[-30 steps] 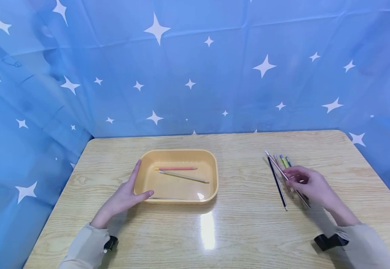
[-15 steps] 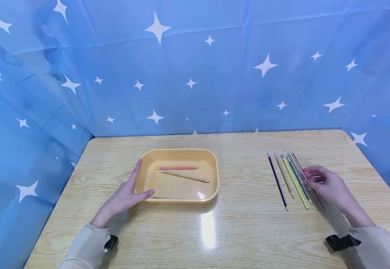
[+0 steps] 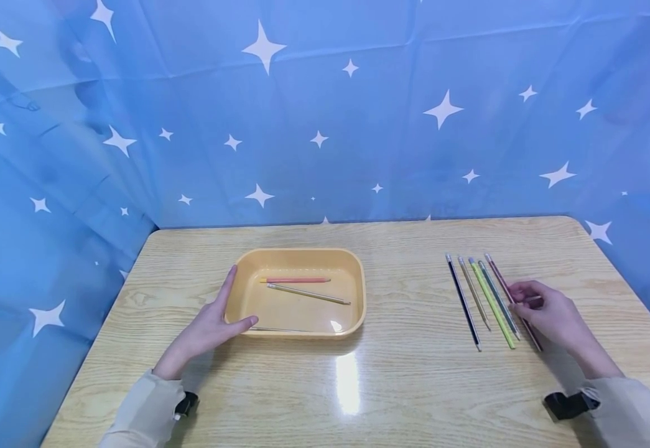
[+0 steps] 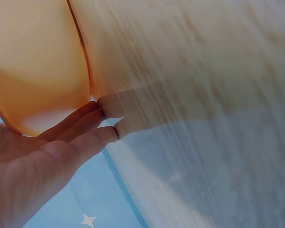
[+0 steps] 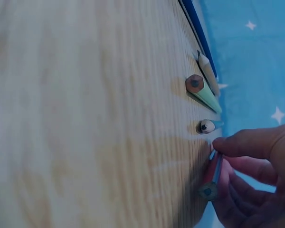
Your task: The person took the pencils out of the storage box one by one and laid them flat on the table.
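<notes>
My left hand [image 3: 207, 330] rests on the left end of a yellow plastic tray [image 3: 291, 318], its fingers straight along the outside and the thumb over the near rim. In the left wrist view, the fingers [image 4: 78, 123] lie against the tray wall [image 4: 42, 61]. On the right, my right hand [image 3: 551, 314] pinches a dark red pencil [image 3: 498, 278] between thumb and fingers. That pencil [image 5: 211, 180] points its end towards the right wrist camera. Beside it lie a teal pencil [image 3: 499, 300], a green pencil [image 3: 491, 302], a gold-brown pencil [image 3: 473, 292] and a black pencil [image 3: 462, 302].
Inside the tray are a pink-red pencil [image 3: 297, 280], a gold pencil [image 3: 309, 294] and a thin, partly hidden one [image 3: 277, 329] by the near wall. A blue star-printed curtain [image 3: 302, 112] hangs behind the wooden table [image 3: 403, 386].
My right hand has moved right with the dark red pencil, from across the other pencils to the right side of the row. The pencils now lie spread apart. My left hand has stayed still.
</notes>
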The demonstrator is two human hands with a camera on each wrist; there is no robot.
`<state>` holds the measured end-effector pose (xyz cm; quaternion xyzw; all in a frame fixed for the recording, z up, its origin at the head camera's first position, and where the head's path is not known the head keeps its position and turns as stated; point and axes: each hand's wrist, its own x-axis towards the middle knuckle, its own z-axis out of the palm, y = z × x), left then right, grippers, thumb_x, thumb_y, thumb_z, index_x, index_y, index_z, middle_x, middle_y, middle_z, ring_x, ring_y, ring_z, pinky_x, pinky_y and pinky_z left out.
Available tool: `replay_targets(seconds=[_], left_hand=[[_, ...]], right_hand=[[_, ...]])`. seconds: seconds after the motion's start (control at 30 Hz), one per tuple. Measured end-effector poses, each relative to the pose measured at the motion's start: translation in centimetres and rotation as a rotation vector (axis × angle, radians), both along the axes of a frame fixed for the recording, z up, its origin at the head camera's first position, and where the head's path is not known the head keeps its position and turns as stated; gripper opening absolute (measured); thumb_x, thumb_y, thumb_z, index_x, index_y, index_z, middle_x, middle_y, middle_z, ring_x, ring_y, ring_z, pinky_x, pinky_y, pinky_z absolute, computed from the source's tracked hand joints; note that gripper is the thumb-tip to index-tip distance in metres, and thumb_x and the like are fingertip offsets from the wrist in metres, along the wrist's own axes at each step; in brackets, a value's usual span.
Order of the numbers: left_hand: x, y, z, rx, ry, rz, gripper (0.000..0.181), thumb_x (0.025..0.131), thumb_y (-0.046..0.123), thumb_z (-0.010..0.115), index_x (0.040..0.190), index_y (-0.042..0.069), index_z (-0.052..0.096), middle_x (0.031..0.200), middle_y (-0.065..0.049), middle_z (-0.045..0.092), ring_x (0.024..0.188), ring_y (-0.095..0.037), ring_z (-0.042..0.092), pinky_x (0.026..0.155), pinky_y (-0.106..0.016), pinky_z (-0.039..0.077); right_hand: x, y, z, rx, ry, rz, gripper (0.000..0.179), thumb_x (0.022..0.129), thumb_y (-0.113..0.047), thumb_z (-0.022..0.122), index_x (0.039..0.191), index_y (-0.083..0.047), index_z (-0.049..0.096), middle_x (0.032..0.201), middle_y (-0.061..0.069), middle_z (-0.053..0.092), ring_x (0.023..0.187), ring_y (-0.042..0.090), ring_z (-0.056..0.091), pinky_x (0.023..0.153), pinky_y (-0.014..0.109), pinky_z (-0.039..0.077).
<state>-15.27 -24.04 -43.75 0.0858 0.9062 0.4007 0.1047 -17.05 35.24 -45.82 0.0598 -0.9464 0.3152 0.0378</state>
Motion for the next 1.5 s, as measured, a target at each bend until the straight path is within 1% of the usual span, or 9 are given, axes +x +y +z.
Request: replay_targets(seconds=[0.17,0.3,0.43,0.6,0.9,1.1,1.23,1.4,1.5], left_hand=[[-0.1,-0.1,0.0,0.009,0.004,0.000,0.105,0.087,0.040,0.071,0.156,0.020,-0.006,0.154,-0.029,0.018,0.130,-0.050,0.034,0.101,-0.062,0.030],[-0.1,-0.1,0.1,0.011,0.007,-0.003,0.105,0.087,0.039,0.071,0.156,0.019,-0.006,0.153,-0.030,0.018,0.130,-0.051,0.034,0.101,-0.063,0.031],[-0.1,-0.2,0.2,0.012,0.006,-0.003,0.105,0.087,0.040,0.071,0.156,0.019,-0.005,0.153,-0.029,0.018,0.130,-0.050,0.034,0.101,-0.062,0.031],[-0.1,-0.3,0.5,0.003,0.005,-0.002,0.104,0.088,0.040,0.070,0.156,0.021,-0.007,0.154,-0.029,0.018,0.129,-0.051,0.035,0.100,-0.062,0.031],[-0.1,-0.4,0.3,0.001,0.007,0.003,0.104,0.088,0.040,0.070,0.156,0.020,-0.006,0.152,-0.031,0.019,0.128,-0.051,0.037,0.100,-0.061,0.032],[0.0,-0.3,0.3,-0.004,-0.001,-0.003,0.104,0.088,0.042,0.069,0.156,0.020,-0.008,0.151,-0.033,0.020,0.127,-0.051,0.038,0.099,-0.061,0.034],[-0.1,-0.3,0.2,-0.011,-0.003,-0.005,0.104,0.088,0.043,0.069,0.156,0.021,-0.007,0.151,-0.032,0.021,0.126,-0.050,0.041,0.098,-0.060,0.036],[-0.2,-0.3,0.3,0.005,-0.001,-0.013,0.105,0.088,0.043,0.069,0.156,0.020,-0.007,0.154,-0.029,0.017,0.129,-0.048,0.037,0.101,-0.060,0.033],[-0.1,-0.5,0.4,0.004,-0.004,-0.013,0.105,0.088,0.044,0.069,0.156,0.019,-0.008,0.153,-0.030,0.018,0.130,-0.049,0.036,0.102,-0.060,0.032]], right_hand=[[0.2,-0.1,0.3,0.020,-0.015,-0.003,0.032,0.086,-0.004,0.071,0.111,0.009,0.059,0.090,0.017,0.064,0.073,-0.003,0.053,0.059,0.018,0.045],[0.3,-0.1,0.4,-0.015,-0.041,-0.007,0.031,0.091,-0.010,0.066,0.115,0.008,0.057,0.094,0.018,0.063,0.076,-0.006,0.051,0.057,0.022,0.048],[0.3,-0.1,0.8,-0.050,-0.020,-0.015,0.029,0.095,-0.012,0.060,0.118,0.007,0.057,0.097,0.019,0.062,0.075,-0.014,0.048,0.055,0.022,0.049],[-0.3,-0.7,1.6,-0.065,0.043,0.004,0.026,0.094,-0.008,0.060,0.116,0.006,0.059,0.092,0.011,0.063,0.073,-0.009,0.052,0.056,0.018,0.046],[-1.2,-4.2,2.3,-0.079,0.064,0.127,0.024,0.094,-0.005,0.059,0.116,0.005,0.061,0.095,0.015,0.063,0.075,-0.001,0.055,0.058,0.022,0.046],[-1.3,-6.5,2.8,-0.096,0.054,0.173,0.024,0.095,-0.007,0.058,0.117,0.002,0.062,0.096,0.013,0.065,0.075,0.009,0.059,0.057,0.025,0.047],[-1.3,-8.0,2.4,-0.112,0.044,0.215,0.022,0.095,-0.005,0.059,0.116,0.001,0.062,0.095,0.012,0.064,0.075,0.012,0.060,0.056,0.026,0.047],[-1.5,-9.6,1.9,-0.129,0.094,0.290,0.022,0.090,0.003,0.059,0.112,0.001,0.063,0.089,0.008,0.064,0.070,0.011,0.061,0.054,0.026,0.048],[-1.9,-10.4,1.8,-0.141,0.097,0.323,0.022,0.090,0.003,0.058,0.112,0.002,0.062,0.090,0.008,0.064,0.070,0.014,0.061,0.053,0.026,0.047]])
